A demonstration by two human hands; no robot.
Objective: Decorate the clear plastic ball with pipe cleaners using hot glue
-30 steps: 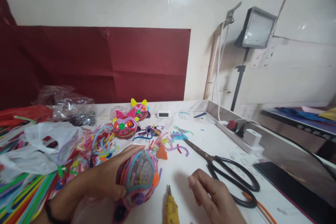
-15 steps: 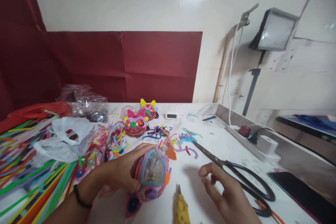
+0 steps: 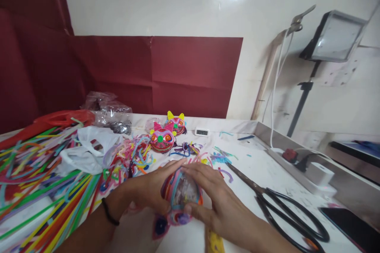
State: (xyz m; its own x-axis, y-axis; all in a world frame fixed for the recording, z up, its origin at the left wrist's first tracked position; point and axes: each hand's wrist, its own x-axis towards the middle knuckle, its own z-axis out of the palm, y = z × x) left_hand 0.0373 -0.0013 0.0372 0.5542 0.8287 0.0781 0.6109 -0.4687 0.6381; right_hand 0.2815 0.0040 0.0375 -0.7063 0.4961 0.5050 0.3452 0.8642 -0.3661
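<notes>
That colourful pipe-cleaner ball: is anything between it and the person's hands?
Nothing visible. The left hand cups the pipe-cleaner ball from its left side, and the right hand lies directly over its top and right side, fingers touching it.

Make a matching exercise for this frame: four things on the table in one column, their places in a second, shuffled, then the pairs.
Things:
1. pipe-cleaner ball
2. scissors
3. white plastic bag
4. small digital clock

Places:
A. at the back edge by the wall
B. between the left hand and right hand
C. on the loose pipe cleaners at the left
D. lying open to the right of the hands

Pairs: 1-B, 2-D, 3-C, 4-A
</notes>
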